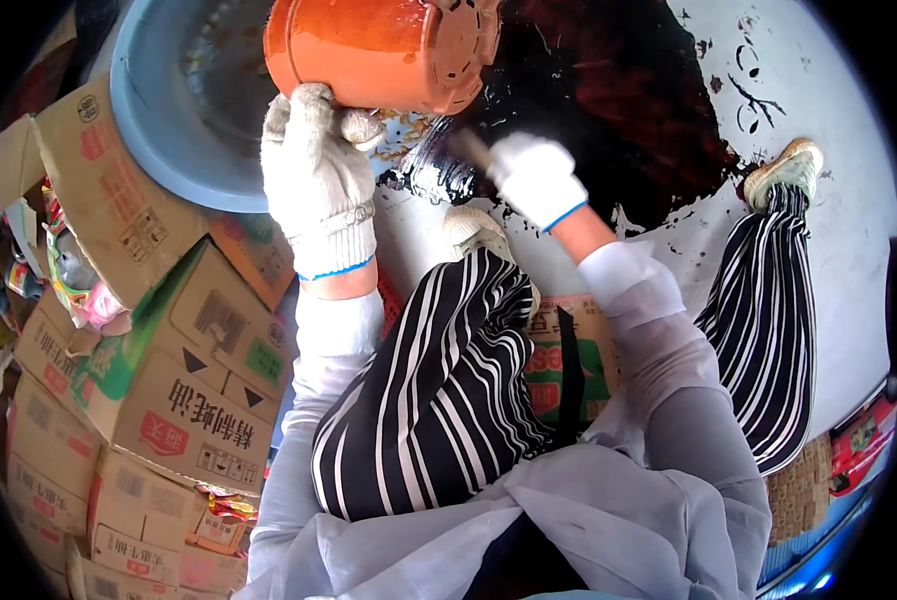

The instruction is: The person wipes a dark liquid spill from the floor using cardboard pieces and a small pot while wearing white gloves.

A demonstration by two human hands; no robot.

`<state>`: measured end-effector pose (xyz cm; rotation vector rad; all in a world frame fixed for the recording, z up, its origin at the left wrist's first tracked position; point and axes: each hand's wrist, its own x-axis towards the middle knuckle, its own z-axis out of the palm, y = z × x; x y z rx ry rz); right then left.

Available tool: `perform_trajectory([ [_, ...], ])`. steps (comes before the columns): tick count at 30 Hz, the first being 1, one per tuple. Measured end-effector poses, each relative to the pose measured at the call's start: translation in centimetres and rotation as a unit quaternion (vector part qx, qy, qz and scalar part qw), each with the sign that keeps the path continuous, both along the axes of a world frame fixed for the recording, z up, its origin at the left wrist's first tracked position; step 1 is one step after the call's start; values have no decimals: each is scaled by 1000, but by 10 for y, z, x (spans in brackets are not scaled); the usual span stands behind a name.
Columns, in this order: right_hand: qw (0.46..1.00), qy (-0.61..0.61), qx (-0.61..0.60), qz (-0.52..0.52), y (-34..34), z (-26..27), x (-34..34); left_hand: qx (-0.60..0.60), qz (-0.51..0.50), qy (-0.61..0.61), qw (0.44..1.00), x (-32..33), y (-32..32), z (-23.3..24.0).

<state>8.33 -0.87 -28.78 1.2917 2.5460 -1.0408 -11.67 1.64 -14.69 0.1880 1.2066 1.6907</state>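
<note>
My left hand [321, 150], in a white knit glove, grips the rim of an orange plastic pot [351, 56] that lies on its side in the air at the top. The pot's slotted base faces right and its surface looks wet. My right hand [535, 176], gloved too and slightly blurred, holds the handle of a brush [471, 150]. Its bristles, if that is what they are, are hard to tell from a glossy dark streak below the pot. A large dark red-black wet patch [606, 97] covers the pale floor beyond my right hand.
A large light-blue basin [145, 150] with murky contents stands at the upper left. Cardboard cartons [193, 375] are stacked along the left, one torn open with colourful packets. My feet in pale shoes [786, 169] flank the dark patch's near edge. Another carton [595, 322] lies between my legs.
</note>
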Motion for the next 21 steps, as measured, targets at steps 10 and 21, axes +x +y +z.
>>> perform_trajectory([
  [10, 991, -26, 115, -65, 55, 3, 42, -1, -69, 105, 992, 11, 2, 4],
  [21, 995, -63, 1, 72, 0, -8, -6, -18, -69, 140, 988, 32, 9, 2],
])
